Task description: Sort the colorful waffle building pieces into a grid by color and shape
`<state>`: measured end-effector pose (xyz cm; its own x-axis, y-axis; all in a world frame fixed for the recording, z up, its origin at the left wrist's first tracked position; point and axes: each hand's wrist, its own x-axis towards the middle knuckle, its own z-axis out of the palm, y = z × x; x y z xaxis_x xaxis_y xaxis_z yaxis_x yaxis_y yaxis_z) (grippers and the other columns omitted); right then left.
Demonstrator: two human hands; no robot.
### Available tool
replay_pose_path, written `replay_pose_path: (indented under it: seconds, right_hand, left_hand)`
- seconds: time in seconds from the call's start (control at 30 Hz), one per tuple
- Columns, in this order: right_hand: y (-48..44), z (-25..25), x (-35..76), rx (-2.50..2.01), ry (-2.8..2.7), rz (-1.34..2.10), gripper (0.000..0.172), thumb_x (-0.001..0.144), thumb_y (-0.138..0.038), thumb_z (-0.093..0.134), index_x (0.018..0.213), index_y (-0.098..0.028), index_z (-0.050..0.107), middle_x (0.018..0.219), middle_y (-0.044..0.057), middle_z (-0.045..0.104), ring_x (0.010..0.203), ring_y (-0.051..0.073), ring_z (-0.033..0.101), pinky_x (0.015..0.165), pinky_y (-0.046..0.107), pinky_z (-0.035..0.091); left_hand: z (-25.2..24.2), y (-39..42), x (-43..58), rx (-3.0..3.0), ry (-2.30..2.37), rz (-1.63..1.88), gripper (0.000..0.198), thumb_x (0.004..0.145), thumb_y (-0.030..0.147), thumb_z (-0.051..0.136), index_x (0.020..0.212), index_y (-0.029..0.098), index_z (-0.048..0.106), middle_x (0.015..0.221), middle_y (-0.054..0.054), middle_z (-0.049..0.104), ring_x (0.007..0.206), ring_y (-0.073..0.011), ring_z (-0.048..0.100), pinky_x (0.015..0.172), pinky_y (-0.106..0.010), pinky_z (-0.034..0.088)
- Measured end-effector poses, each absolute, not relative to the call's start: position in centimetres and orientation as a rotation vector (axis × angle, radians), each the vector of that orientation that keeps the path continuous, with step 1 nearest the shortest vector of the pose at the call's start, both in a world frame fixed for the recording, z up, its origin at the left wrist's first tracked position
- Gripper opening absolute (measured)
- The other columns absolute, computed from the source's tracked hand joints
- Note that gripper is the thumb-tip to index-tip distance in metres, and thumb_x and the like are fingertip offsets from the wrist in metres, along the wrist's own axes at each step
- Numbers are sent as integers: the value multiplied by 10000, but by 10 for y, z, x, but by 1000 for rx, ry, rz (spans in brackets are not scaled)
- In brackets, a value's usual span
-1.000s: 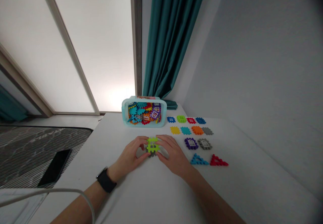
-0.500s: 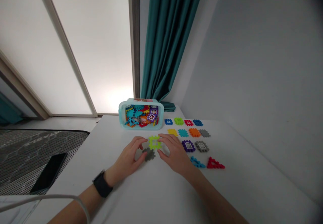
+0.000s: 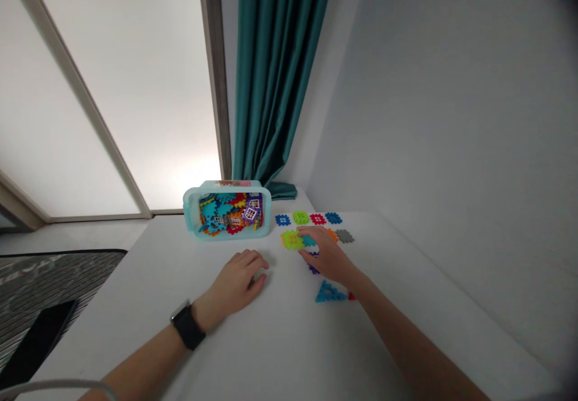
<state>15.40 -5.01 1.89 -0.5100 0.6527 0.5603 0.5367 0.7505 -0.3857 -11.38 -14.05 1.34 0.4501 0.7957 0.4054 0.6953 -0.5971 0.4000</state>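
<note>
Right of centre, the right hand [image 3: 329, 255] pinches a lime tile [image 3: 291, 239] beside the laid-out tiles [image 3: 318, 218]; the left hand [image 3: 237, 280] lies palm-down on the tabletop [image 3: 271, 341], its grip impossible to tell; the bin [image 3: 190, 213] is full

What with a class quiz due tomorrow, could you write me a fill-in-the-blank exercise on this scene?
1. The right hand grips a square piece whose colour is lime ___.
2. The left hand lies palm down on the white table, with a black ___ on its wrist.
3. The blue piece near the right wrist is shaped like a ___.
Missing words: green; watch; triangle.
</note>
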Motion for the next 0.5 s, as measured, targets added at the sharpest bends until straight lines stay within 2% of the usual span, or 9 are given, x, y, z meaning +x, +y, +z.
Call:
replay_pose_path:
  seconds: [0.17, 0.5]
  right_hand:
    - [-12, 14, 184, -1059, -2212, 175, 304, 791, -208, 645, 1095, -201, 639, 1186, 113, 696, 1153, 290, 606, 1048, 515, 442]
    - [38, 8, 210, -1204, -2256, 206, 344, 794, -213, 670, 1135, -171, 662, 1164, 99, 714, 1114, 267, 608, 1039, 445, 438]
  left_hand:
    - [20, -112, -81, 2721, 1280, 610, 123, 923, 208, 542, 1015, 207, 622, 1020, -84, 638, 939, -246, 576, 845, -375, 436]
    - [5, -80, -55, 2736, 1187, 518, 136, 961, 260, 509, 974, 206, 633, 997, -83, 642, 947, -246, 564, 852, -374, 426]
